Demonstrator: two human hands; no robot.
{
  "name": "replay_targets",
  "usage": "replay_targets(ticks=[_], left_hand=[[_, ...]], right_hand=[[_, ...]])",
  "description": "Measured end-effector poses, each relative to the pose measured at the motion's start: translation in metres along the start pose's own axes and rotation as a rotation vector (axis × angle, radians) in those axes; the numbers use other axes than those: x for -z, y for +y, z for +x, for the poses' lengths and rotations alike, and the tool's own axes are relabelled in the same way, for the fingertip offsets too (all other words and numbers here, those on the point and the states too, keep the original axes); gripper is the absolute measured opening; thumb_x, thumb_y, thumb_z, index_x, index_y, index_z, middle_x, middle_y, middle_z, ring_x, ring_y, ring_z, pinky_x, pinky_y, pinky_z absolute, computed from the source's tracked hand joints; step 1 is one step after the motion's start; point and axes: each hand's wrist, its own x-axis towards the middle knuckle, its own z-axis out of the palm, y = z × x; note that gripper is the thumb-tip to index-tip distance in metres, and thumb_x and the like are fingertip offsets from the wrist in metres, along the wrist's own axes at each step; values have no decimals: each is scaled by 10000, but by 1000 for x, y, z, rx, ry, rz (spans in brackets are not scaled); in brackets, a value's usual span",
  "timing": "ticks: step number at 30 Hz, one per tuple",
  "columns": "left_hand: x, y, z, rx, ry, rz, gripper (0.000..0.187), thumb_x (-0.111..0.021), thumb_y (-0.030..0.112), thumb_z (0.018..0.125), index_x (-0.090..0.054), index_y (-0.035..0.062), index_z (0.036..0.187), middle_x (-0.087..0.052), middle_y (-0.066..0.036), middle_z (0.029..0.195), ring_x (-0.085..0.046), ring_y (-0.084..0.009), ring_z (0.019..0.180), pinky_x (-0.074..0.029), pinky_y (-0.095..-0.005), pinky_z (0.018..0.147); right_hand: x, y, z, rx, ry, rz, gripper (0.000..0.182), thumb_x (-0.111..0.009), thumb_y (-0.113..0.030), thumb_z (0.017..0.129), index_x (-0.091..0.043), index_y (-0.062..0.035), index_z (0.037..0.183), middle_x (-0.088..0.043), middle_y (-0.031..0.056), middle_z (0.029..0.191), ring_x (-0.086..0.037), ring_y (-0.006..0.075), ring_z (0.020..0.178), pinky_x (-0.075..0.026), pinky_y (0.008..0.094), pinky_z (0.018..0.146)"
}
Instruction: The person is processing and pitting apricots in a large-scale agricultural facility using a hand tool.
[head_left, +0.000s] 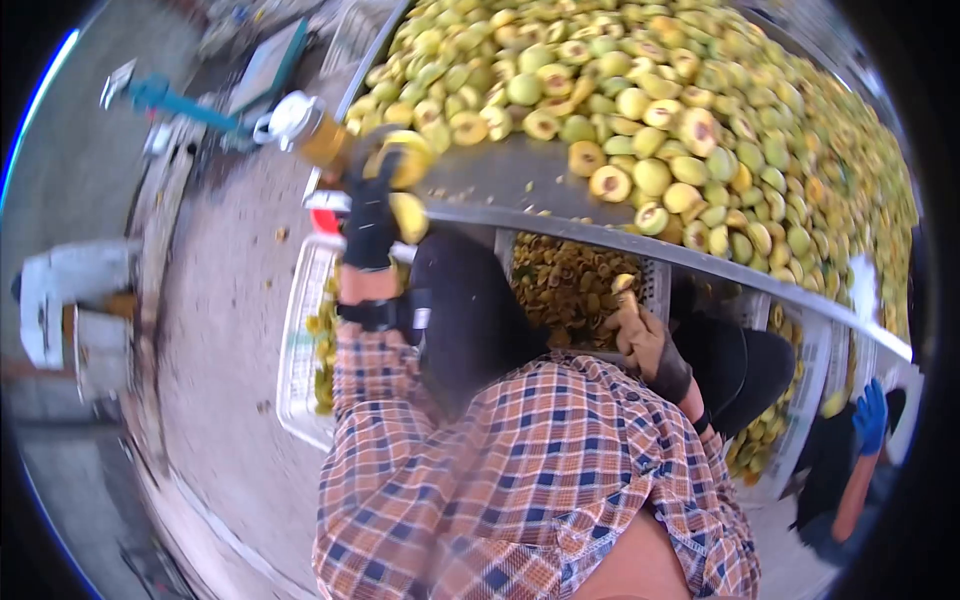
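Head view shows the left hand (372, 215), in a dark glove, closed around a halved yellow-green fruit (408, 160) at the near edge of the sloped grey metal surface (500, 180). The right hand (645, 340) hangs lower, over the perforated crate of brown pits (565, 285), its grip pinched together on a small pale fruit piece (624, 283). To do this well, I judge each hand should hold its piece firmly but lightly, so the soft flesh is not crushed, with the lower hand kept over the crate. A great heap of halved yellow-green fruits (680, 120) covers the surface. The left fingers are blurred; any tool cannot be made out. A co-worker's blue-gloved hand (870, 415) is cut off at right.
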Motion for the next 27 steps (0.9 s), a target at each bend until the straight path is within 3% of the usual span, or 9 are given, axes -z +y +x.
replay_targets(ticks=[4, 7, 10, 11, 12, 14, 18, 22, 27], left_hand=[[132, 37, -42, 741, 479, -531, 328, -533, 337, 980, -569, 73, 1170, -628, -73, 1063, -624, -207, 955, -528, -330, 834], [160, -14, -108, 703, 719, -182, 328, -592, 331, 957, -562, 65, 1147, -612, -67, 1047, -609, -159, 906, -527, -305, 787], [120, -100, -210, 1033, 132, 368, 501, -493, 360, 1006, -475, -8, 1346, -556, -163, 1318, -511, -255, 1235, -365, -336, 1066], [105, -98, -226, 1043, -105, -25, 467, -433, 361, 1037, -528, 1, 1318, -584, -82, 1262, -543, -193, 1153, -399, -315, 1033], [97, -79, -229, 916, -314, 141, 522, -388, 421, 1037, -548, 0, 1302, -607, -148, 1256, -553, -212, 1166, -399, -328, 1033], [102, -75, -220, 1050, -262, 247, 529, -460, 481, 987, -579, 62, 1288, -581, -227, 1286, -530, -342, 1222, -382, -391, 1054], [103, -118, -248, 1100, -302, 822, 670, -620, 609, 809, -505, 271, 1376, -439, -189, 1460, -300, -366, 1411, -200, -594, 1115], [85, -138, -244, 965, -500, 746, 590, -618, 563, 821, -531, 298, 1341, -516, -168, 1383, -379, -380, 1354, -271, -582, 1086], [74, -54, -193, 755, -682, 458, 388, -660, 450, 812, -670, 223, 1127, -638, -91, 1176, -501, -423, 1186, -345, -542, 1027]], right_hand=[[5, -6, -10, -8, 58, 12, 367, -473, -370, 1012, -585, -21, 1020, -431, -17, 606, -321, 51, 426, -251, 221, 387], [4, -6, -5, -41, 44, -43, 393, -452, -373, 1023, -580, -2, 1021, -426, -12, 600, -309, 55, 407, -233, 227, 369], [-12, -9, -5, -71, 0, -116, 406, -439, -375, 1028, -577, 7, 1022, -417, -10, 590, -320, 58, 411, -238, 229, 374], [-17, -11, -6, -73, -17, -156, 408, -436, -374, 1028, -576, 9, 1022, -415, -9, 587, -323, 60, 411, -239, 231, 375], [-12, -15, -7, -75, -35, -191, 410, -433, -374, 1028, -576, 11, 1021, -412, -9, 584, -326, 62, 412, -240, 233, 376], [-12, -17, -11, -86, -31, -206, 406, -432, -371, 1026, -576, 9, 1020, -410, -10, 579, -334, 64, 415, -245, 237, 379], [-19, -31, -24, -142, 12, -269, 386, -437, -358, 1020, -580, 1, 1019, -413, -11, 578, -339, 64, 420, -252, 244, 382], [-25, -28, -28, -182, 66, -305, 326, -378, -292, 1047, -558, -21, 1021, -391, -21, 539, -295, 53, 388, -209, 238, 369], [-28, -24, -17, -170, -80, -451, 269, -377, -220, 1023, -582, -48, 1039, -421, -7, 608, -337, 70, 445, -244, 245, 404]])
